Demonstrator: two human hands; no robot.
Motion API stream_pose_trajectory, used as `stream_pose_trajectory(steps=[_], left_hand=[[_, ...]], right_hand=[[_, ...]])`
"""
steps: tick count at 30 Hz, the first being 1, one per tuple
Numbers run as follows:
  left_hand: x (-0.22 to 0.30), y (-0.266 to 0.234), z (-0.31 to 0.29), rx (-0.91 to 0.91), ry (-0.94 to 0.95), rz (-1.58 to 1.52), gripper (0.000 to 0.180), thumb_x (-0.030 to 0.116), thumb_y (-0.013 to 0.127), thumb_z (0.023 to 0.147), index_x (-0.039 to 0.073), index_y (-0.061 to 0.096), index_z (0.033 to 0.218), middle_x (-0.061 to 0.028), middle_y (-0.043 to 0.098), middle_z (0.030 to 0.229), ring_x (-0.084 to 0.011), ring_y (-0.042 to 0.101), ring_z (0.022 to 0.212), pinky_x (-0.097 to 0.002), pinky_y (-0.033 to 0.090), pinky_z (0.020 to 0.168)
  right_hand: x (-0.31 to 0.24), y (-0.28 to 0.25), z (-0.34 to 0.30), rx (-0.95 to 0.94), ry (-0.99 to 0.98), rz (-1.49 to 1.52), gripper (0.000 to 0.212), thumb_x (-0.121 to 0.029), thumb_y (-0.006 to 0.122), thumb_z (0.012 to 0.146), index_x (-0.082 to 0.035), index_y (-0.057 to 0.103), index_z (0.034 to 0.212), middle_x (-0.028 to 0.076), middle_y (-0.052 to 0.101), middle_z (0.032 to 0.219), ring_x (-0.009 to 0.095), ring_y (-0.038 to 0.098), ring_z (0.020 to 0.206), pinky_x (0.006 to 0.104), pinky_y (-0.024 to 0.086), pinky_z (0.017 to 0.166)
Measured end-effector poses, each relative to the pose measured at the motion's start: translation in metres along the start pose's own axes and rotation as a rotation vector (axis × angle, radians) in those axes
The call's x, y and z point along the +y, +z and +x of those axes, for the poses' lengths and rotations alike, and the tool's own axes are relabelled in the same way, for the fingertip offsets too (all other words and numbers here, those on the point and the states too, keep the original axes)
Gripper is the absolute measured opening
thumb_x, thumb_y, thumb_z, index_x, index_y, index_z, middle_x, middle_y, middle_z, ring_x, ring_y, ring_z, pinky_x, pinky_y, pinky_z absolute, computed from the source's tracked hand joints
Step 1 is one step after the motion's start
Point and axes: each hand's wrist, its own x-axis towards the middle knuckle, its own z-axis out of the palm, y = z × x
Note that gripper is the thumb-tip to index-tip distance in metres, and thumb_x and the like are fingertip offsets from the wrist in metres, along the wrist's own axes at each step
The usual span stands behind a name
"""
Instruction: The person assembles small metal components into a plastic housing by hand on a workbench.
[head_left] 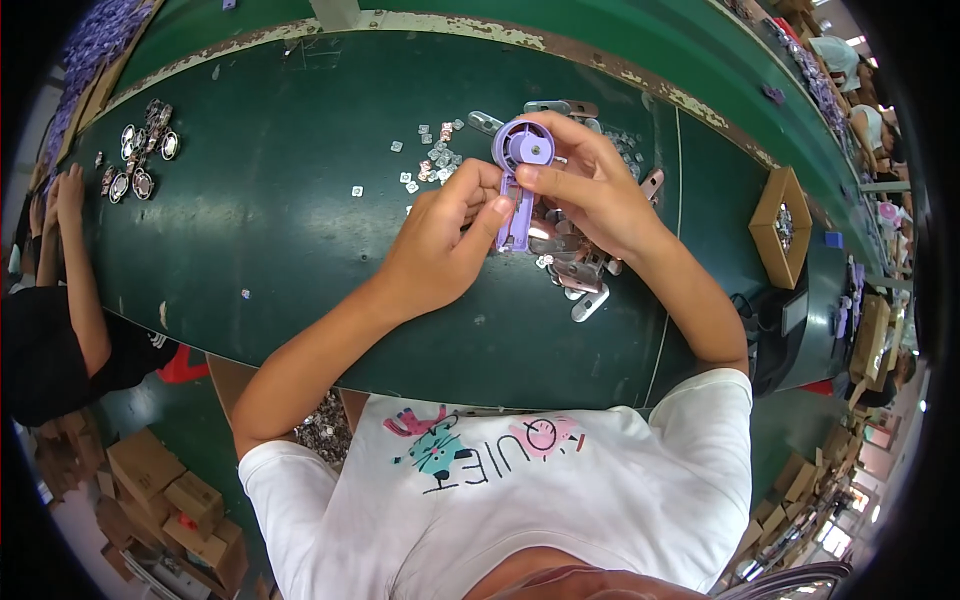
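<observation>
In front of me, above the table, I hold a purple plastic piece (pixel 517 232) with a round, ring-like head and a long, narrow, hollow handle, like a small hand-fan body. My right hand (pixel 600 188) grips the round head between thumb and fingers. Lower down, my left hand (pixel 435 240) pinches the side of the handle, its thumb pressed on it. Whether a tiny part sits under the left thumb cannot be made out. Small square metallic pieces (pixel 440 153) lie scattered beyond my left hand. Oblong, shiny metal plates (pixel 590 302) are heaped beneath and around my right hand.
Oval metallic pieces (pixel 143 183) lie at the far left of the green table (pixel 270 200), near another person's arm (pixel 82 260). On the right stands an open cardboard box (pixel 765 225) with small parts inside. A raised rim (pixel 470 28) bounds the far side.
</observation>
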Motion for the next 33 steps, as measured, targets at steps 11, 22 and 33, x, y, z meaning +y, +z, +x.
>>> stream_pose_trajectory(steps=[11, 22, 33], left_hand=[[-0.011, 0.003, 0.008, 0.083, 0.191, 0.09, 0.018, 0.011, 0.054, 0.095, -0.003, 0.05, 0.105, -0.0097, 0.063, 0.086, -0.0119, 0.06, 0.077, -0.0268, 0.049, 0.071], [-0.002, -0.014, 0.009, -0.034, 0.142, 0.216, 0.03, 0.016, 0.075, 0.08, -0.004, 0.061, 0.096, -0.0102, 0.068, 0.083, -0.0144, 0.067, 0.073, -0.0251, 0.053, 0.067], [0.001, -0.021, 0.009, -0.079, 0.247, 0.387, 0.026, 0.015, 0.077, 0.076, -0.002, 0.058, 0.083, -0.0095, 0.066, 0.073, -0.0154, 0.064, 0.062, -0.0257, 0.051, 0.057]], right_hand=[[-0.018, -0.002, -0.002, 0.036, -0.047, -0.174, 0.04, -0.006, 0.069, 0.083, 0.0, 0.054, 0.119, 0.006, 0.063, 0.103, 0.013, 0.062, 0.093, 0.029, 0.053, 0.081], [-0.012, -0.002, -0.003, 0.042, -0.158, 0.007, 0.038, 0.004, 0.066, 0.082, 0.0, 0.052, 0.117, 0.01, 0.065, 0.101, 0.015, 0.065, 0.091, 0.0292, 0.055, 0.079], [-0.004, -0.002, -0.003, 0.064, -0.093, 0.05, 0.033, -0.008, 0.068, 0.085, -0.007, 0.05, 0.113, 0.003, 0.059, 0.097, 0.01, 0.06, 0.085, 0.0261, 0.05, 0.074]])
